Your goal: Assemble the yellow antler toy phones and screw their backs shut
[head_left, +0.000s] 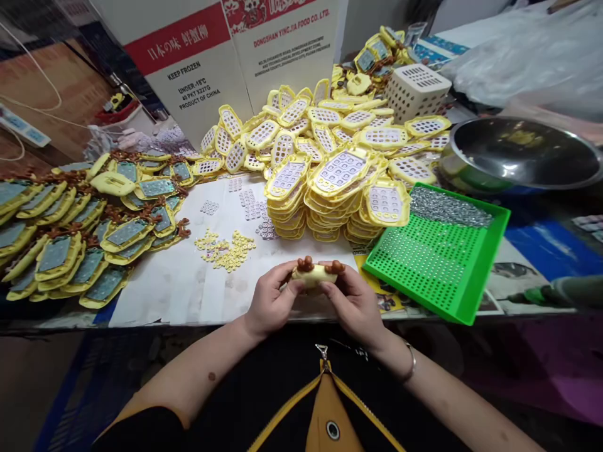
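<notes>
Both hands grip a yellow plastic toy phone casing (315, 274) with brown antlers along its far edge, held low over the table's front edge. My left hand (273, 298) closes on its left end, thumb on the near side. On the right end my right hand (355, 304) does the same, so the fingers behind are mostly hidden. Just beyond stand stacks of yellow panels (340, 172) fitted with pale keys. Small yellow button pieces (230, 251) lie loose to the left, with pale key pieces (252, 204) behind them.
A green perforated tray (475, 276) holding small silvery parts sits at right, beside a steel bowl (522, 154). Antlered casings (61, 254) pile up at left. A printed carton (188, 69) and a white basket (417, 94) stand behind more yellow panels (264, 134).
</notes>
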A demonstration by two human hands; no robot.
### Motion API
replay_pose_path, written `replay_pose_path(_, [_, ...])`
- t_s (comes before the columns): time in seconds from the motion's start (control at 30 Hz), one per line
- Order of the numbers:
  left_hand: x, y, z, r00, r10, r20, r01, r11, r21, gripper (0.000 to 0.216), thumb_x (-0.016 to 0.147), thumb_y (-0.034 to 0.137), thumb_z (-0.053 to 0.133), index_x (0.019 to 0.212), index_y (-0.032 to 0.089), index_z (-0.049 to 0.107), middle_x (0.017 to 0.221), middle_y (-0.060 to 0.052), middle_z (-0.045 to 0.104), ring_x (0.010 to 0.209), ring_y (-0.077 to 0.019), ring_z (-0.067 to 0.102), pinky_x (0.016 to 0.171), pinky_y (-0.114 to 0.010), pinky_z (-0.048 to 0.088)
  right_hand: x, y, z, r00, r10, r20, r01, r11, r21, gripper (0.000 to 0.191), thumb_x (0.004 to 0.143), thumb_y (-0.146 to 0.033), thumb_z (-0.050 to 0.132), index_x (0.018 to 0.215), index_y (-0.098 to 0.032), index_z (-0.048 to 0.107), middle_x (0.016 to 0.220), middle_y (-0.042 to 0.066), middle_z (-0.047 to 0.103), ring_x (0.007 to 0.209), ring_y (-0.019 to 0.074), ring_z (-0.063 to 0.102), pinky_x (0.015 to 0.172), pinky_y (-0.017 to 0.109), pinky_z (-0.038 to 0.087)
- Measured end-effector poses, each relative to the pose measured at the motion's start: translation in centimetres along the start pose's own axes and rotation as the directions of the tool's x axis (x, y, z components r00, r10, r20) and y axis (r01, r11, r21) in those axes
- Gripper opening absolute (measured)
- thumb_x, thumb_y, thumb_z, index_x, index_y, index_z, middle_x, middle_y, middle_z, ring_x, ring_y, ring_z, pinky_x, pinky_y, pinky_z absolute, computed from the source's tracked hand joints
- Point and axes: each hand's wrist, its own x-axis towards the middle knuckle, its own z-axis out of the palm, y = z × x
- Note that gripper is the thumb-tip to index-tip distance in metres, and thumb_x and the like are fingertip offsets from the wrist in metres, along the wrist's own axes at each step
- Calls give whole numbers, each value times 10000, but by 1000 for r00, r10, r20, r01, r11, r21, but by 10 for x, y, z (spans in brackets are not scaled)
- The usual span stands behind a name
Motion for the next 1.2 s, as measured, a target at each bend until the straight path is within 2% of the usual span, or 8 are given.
replay_pose_path(0.17, [1,3,6,985,154,77,-166,967,195,272,825,224,642,1079,232,740,1040,-80,757,971,-250,687,920,-370,500,-11,9,0,997,40,-61,-35,996,76,218,895,-408,608,1069,-286,560,1075,47,680,1007,201,674,897,378,561])
replay_pose_path(0.3, [7,2,7,982,139,131,-161,970,183,309,816,264,653,1111,215,730,1081,-104,746,1001,-269,681,938,-388,491,-15,18,-1,990,71,-118,-62,995,79,265,879,-471,602,1062,-298,518,1135,67,646,1066,206,651,945,416,545])
replay_pose_path(0.5, [-1,-17,-4,997,13,70,-24,988,152,400,733,271,738,1130,229,721,1097,-97,743,1009,-279,681,925,-384,504,-13,32,-7,981,151,-119,-143,987,72,324,944,-448,459,1249,-341,436,1255,70,591,1193,182,571,993,417,503])
replay_pose_path(0.77, [-9,-11,4,984,148,103,-175,927,331,274,770,233,666,1029,198,748,868,-99,756,775,-250,690,767,-363,532,-16,35,-13,967,230,-112,-199,952,231,424,908,-507,500,1305,-434,372,1330,38,522,1161,197,587,976,450,502])
replay_pose_path(0.93, [1,-1,1,975,179,132,-197,970,140,323,826,223,629,1141,219,701,1073,-94,733,979,-236,670,888,-353,509,-13,28,-20,944,329,-33,-318,932,174,412,900,-550,495,1275,-407,408,1260,71,588,1171,235,591,904,451,534])
replay_pose_path(1.03, [6,3,-10,976,162,144,-190,958,213,291,825,225,625,1104,221,710,1023,-84,737,919,-225,671,851,-342,512,-9,17,-23,977,170,-130,-164,985,54,462,881,-477,584,1295,-341,429,1355,104,530,1245,247,541,1021,491,470])
replay_pose_path(1.1, [6,3,-17,969,148,197,-212,911,354,281,843,236,596,1103,215,702,1017,-90,734,913,-234,668,838,-352,511,-6,7,-25,986,-53,-157,18,976,-215,543,846,-410,663,1331,-316,437,1390,119,494,1285,270,499,1085,530,407])
replay_pose_path(1.2, [4,-2,-20,948,115,296,-258,821,509,291,875,242,530,1121,198,678,1022,-106,727,924,-253,668,812,-365,517,2,-4,-25,982,-177,73,188,830,-526,474,846,-352,679,1289,-282,526,1206,125,595,1140,285,569,985,514,481])
